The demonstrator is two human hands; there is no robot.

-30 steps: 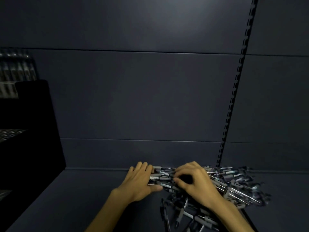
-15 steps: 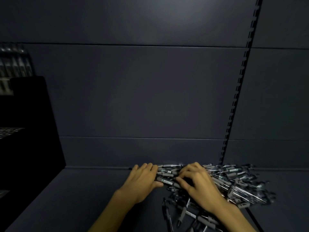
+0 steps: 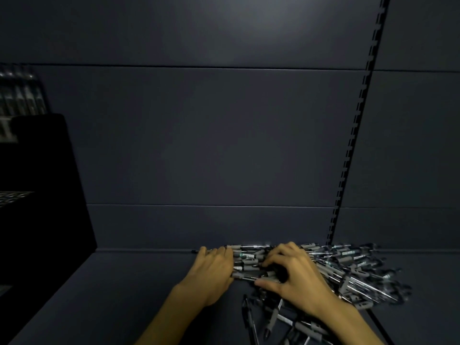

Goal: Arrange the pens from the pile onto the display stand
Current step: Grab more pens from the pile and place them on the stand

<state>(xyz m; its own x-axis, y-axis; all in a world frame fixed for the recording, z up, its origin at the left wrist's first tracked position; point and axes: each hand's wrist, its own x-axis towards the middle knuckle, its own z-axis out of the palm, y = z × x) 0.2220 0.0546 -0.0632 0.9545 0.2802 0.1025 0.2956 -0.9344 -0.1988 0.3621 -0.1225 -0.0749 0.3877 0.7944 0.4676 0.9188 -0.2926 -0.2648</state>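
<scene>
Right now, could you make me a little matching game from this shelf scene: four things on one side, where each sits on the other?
Things:
1. left hand
2. right hand
3. pile of pens
4. display stand

Places:
A. far left, dark
B. on the shelf, lower right
C. against the left ends of gathered pens
D. on top of the pile, fingers curled

Pairs: 1-C, 2-D, 3-B, 4-A

Left hand (image 3: 213,271) flat against pen pile (image 3: 348,272) end; right hand (image 3: 296,275) curled on pens; display stand (image 3: 47,185) far left of pile.

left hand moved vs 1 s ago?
Yes. The left hand has edged toward the back wall seam, fingertips now reaching it, beside the pen pile.
</scene>
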